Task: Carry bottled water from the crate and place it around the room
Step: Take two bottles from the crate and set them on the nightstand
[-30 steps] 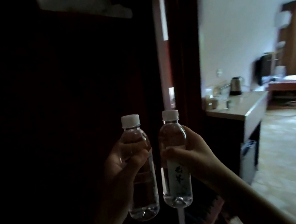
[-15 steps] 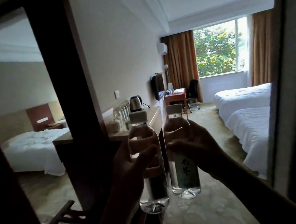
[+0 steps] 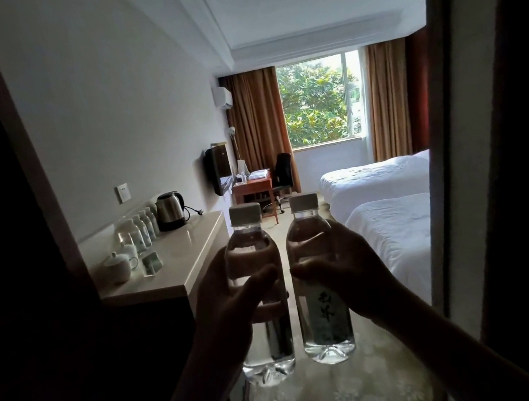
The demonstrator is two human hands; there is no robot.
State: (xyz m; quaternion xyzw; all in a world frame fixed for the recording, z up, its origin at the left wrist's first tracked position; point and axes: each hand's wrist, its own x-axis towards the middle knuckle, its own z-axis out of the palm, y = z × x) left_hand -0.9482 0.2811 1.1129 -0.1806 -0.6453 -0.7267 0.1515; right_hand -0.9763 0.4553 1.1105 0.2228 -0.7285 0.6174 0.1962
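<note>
Each hand is wrapped around its own water bottle, both held upright side by side at chest height in the doorway. The left hand (image 3: 228, 306) grips the left bottle (image 3: 266, 338), the right hand (image 3: 344, 277) grips the right bottle (image 3: 323, 316), whose label faces us. To the left, a table (image 3: 182, 258) carries a row of bottles (image 3: 141, 228), an electric kettle (image 3: 170, 211) and lidded cups (image 3: 117, 267). Two white beds (image 3: 393, 214) stand on the right.
</note>
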